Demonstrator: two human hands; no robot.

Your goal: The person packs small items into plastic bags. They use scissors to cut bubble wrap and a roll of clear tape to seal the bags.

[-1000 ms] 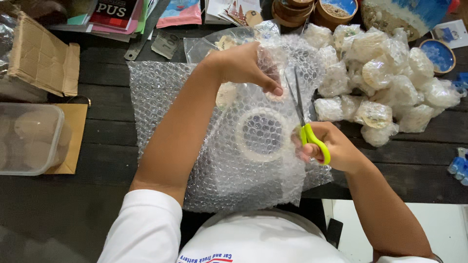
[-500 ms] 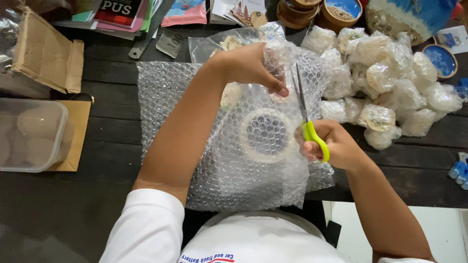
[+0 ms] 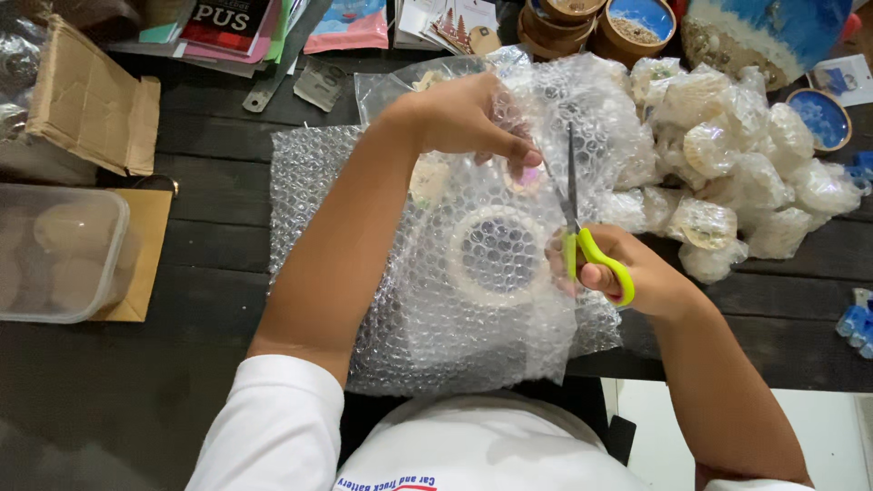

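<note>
A large sheet of clear bubble wrap [image 3: 318, 191] lies on the dark wooden table in front of me. My left hand [image 3: 464, 118] pinches and lifts its far edge. My right hand [image 3: 627, 273] grips scissors with lime-green handles [image 3: 587, 250], their blades pointing away from me into the lifted wrap. A roll of clear tape [image 3: 494, 253] shows through the wrap between my hands. A small round object lies under the wrap just below my left fingers.
A heap of bubble-wrapped shells [image 3: 746, 173] sits at the right. A clear plastic tub [image 3: 55, 255] rests on a brown envelope at the left, beside torn cardboard [image 3: 86, 100]. Books, cards and round wooden boxes [image 3: 627, 23] line the far edge.
The scissors have advanced away from me through the wrap. My left hand has pulled the wrap's far edge higher, and the sheet has shifted slightly to the right.
</note>
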